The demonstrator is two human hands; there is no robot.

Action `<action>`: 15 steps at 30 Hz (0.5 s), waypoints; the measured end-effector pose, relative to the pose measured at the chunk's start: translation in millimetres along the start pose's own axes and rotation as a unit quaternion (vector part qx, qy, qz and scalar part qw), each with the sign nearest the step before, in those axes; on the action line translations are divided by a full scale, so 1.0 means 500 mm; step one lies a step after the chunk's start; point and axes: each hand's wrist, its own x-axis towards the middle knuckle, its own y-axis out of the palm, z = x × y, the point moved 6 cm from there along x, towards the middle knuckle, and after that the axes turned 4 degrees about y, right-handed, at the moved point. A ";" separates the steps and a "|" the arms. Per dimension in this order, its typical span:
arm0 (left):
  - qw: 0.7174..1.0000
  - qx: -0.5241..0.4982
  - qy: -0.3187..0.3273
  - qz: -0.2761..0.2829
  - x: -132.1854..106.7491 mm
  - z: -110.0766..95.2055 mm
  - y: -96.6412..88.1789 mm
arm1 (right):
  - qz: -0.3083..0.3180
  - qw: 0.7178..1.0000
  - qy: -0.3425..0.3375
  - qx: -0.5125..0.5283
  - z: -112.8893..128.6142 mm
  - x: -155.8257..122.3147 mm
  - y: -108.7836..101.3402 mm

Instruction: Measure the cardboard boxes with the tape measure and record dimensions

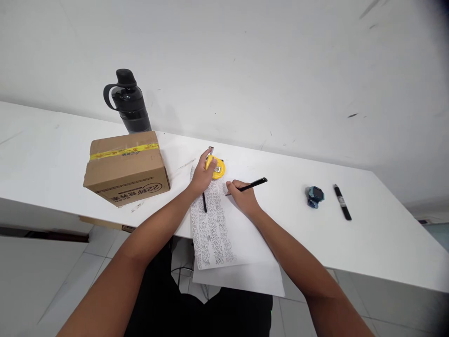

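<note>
Left hand (pixel 201 177) grips the yellow tape measure (pixel 218 167) at the far end of the written sheet (pixel 213 234). Right hand (pixel 244 197) is closed around a black pen (pixel 253 184), tip on that sheet's right side. A cardboard box (pixel 126 166) sits left of the sheet on the white surface (pixel 368 224).

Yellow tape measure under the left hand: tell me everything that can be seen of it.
The tape measure is a small round case, bright yellow, seemingly plastic, with a grey metallic patch on its face and a dark rear edge. It lies on the top end of the written sheet on the white table. The left hand grips its left side, hiding part of it; a silvery tip sticks up past the hand. The right hand, holding a pen, is close by but apart.
</note>
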 end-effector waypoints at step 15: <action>1.000 -0.006 0.002 0.004 -0.002 -0.004 0.002 | -0.001 1.000 0.000 0.008 -0.004 0.000 0.000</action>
